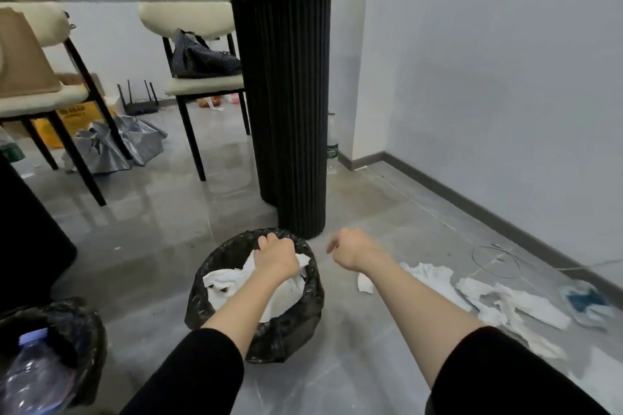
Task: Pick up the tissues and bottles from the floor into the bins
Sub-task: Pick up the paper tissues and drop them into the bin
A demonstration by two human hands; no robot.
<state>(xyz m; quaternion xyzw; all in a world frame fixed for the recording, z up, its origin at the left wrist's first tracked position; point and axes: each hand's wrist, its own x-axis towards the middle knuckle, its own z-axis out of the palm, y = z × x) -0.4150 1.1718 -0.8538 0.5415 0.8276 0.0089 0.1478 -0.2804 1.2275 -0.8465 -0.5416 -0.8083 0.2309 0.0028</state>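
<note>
A round bin with a black liner (pixel 312 300) stands on the floor in front of me, with crumpled white tissues (pixel 229 283) inside. My left hand (pixel 274 256) reaches across it, fingers curled over the far rim. My right hand (pixel 350 249) hovers just right of the bin, blurred, with loosely bent fingers and nothing in them. More white tissues (pixel 505 303) lie strewn on the floor to the right, under and beyond my right forearm. A second black-lined bin (pixel 84 323) at the lower left holds a clear plastic bottle (pixel 33 371). Another bottle (pixel 332 145) stands behind the table leg.
A thick black ribbed table leg (pixel 290 111) rises just beyond the bin. Two chairs (pixel 202 87) and a grey folded umbrella (pixel 111 145) are at the left under the table. A blue-and-white wrapper (pixel 586 303) and a thin wire loop (pixel 495 261) lie by the right wall.
</note>
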